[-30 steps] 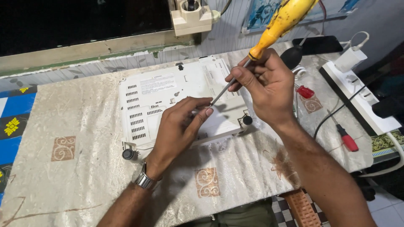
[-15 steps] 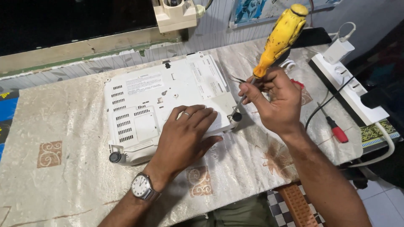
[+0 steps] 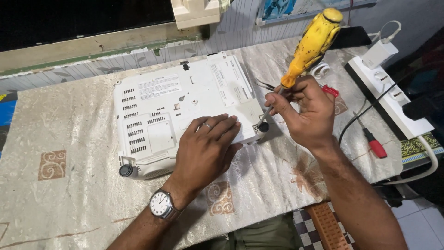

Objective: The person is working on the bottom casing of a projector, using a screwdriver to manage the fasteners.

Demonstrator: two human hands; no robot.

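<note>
A white projector (image 3: 175, 99) lies upside down on the covered table, vents and labels facing up. My left hand (image 3: 206, 150) rests flat on its near edge, fingers spread, a ring on one finger and a wristwatch at the wrist. My right hand (image 3: 305, 113) grips a yellow-handled screwdriver (image 3: 312, 44), tilted with its handle up and to the right. The metal tip reaches the projector's near right corner, by a black round foot (image 3: 262, 127).
A white power strip (image 3: 393, 99) with a charger and black plug lies at the right. A small red-handled screwdriver (image 3: 373, 144) lies near it. Another black foot (image 3: 126, 171) sticks out at the projector's near left corner. A cream box (image 3: 196, 11) stands on the window ledge.
My left hand has gone from pinching near the screwdriver tip to lying flat on the projector. The screwdriver has swung more upright, its tip now at the near right corner.
</note>
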